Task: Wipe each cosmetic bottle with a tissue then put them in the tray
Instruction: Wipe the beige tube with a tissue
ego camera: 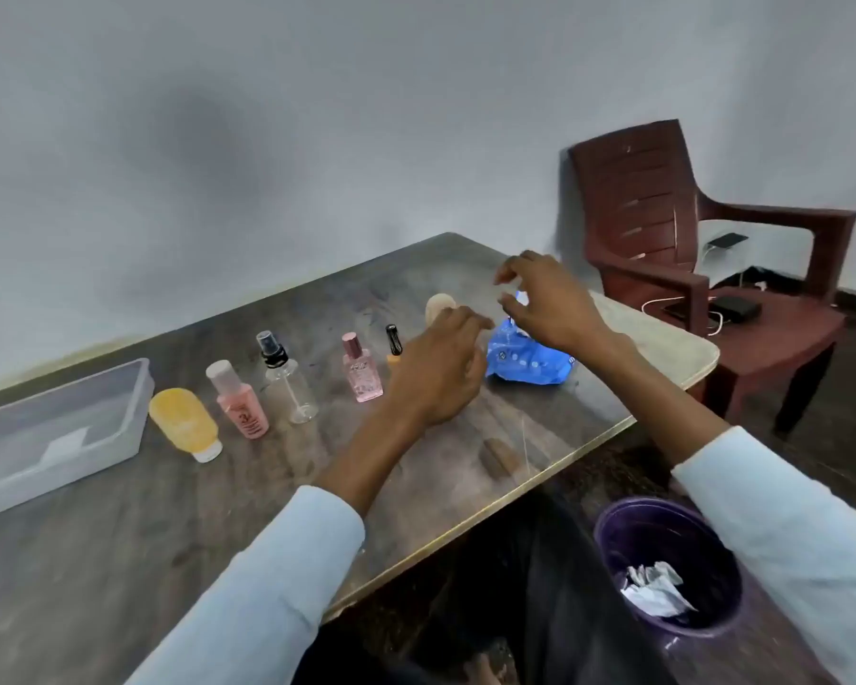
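We count one table, one empty tray at its left, and five bottles in a row beside it, perhaps a sixth behind our left hand. The bin holds crumpled tissues. Both hands hover loosely spread, empty, the right hand above the blue tissue pack.

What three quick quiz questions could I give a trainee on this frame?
1. True or false: the tray already holds a bottle.
2. Which bottle is nearest the tray? A) spray bottle B) yellow bottle C) pink bottle
3. Fill in: the right hand hovers over the blue ___.

Key: 1 false; 2 B; 3 tissue pack.
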